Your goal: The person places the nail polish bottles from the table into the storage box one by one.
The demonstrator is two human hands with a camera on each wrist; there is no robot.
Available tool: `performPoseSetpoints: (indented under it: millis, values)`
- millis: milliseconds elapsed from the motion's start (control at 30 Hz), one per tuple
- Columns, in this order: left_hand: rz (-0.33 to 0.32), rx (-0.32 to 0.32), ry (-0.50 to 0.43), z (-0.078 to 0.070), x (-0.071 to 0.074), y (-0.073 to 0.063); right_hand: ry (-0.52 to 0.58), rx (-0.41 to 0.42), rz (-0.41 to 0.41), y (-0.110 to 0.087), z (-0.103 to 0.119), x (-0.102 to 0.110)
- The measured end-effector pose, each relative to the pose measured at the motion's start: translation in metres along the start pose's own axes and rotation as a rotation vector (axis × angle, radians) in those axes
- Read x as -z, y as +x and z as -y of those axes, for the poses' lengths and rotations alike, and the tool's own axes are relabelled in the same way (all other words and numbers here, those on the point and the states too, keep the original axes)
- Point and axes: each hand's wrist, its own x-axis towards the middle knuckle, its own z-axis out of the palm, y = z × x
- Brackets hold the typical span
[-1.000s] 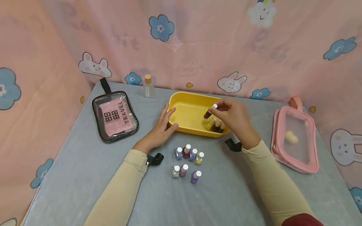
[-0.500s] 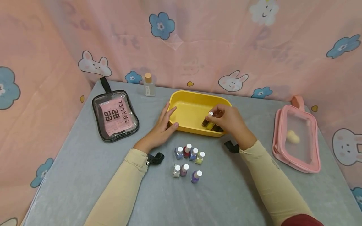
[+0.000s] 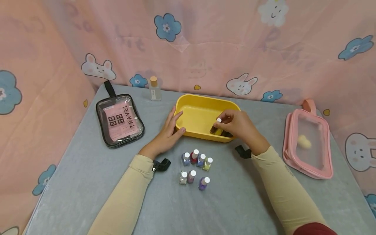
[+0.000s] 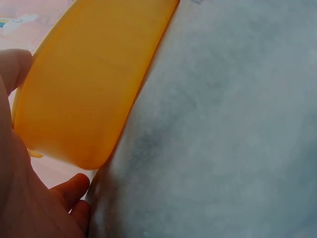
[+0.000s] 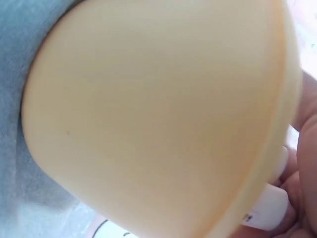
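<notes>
My right hand (image 3: pixel 239 125) pinches the white-capped top of a dark nail polish bottle (image 3: pixel 213 129) inside the yellow tray (image 3: pixel 192 117). Beside it in the tray are a yellow nail polish bottle (image 3: pixel 219 132) and more dark ones (image 3: pixel 226 134), partly covered by the hand. The left hand (image 3: pixel 165 135) rests against the tray's left end, fingers spread and thumb along the front. In the left wrist view that hand (image 4: pixel 29 193) touches the tray wall (image 4: pixel 84 89). From the right wrist, the tray's outer wall (image 5: pixel 148 109) hides most of the work; a white cap (image 5: pixel 270 208) shows past its rim.
In front of the tray stand several nail polish bottles, including a red one (image 3: pixel 194 157) and a purple one (image 3: pixel 203 183). A black-edged clear pouch (image 3: pixel 119 121) lies left, a glass bottle (image 3: pixel 154 89) stands behind, and a pink pouch (image 3: pixel 308 143) lies right.
My right hand has lowered the dark bottle into the tray, slightly left, beside the yellow bottle; its fingers still hold the cap. The left hand stays at the tray's end.
</notes>
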Motion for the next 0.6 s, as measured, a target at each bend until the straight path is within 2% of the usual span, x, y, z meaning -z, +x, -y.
performPoseSetpoints:
  millis: [267, 600]
  values:
    - [0.002, 0.000, 0.007, -0.0014, 0.0000, 0.0005, -0.008, 0.041, 0.040, -0.0035, -0.0016, 0.0035]
    - [0.000, 0.000, 0.007, -0.0011, -0.0002, 0.0002, -0.001, 0.036, 0.070, -0.0073, 0.0005, 0.0045]
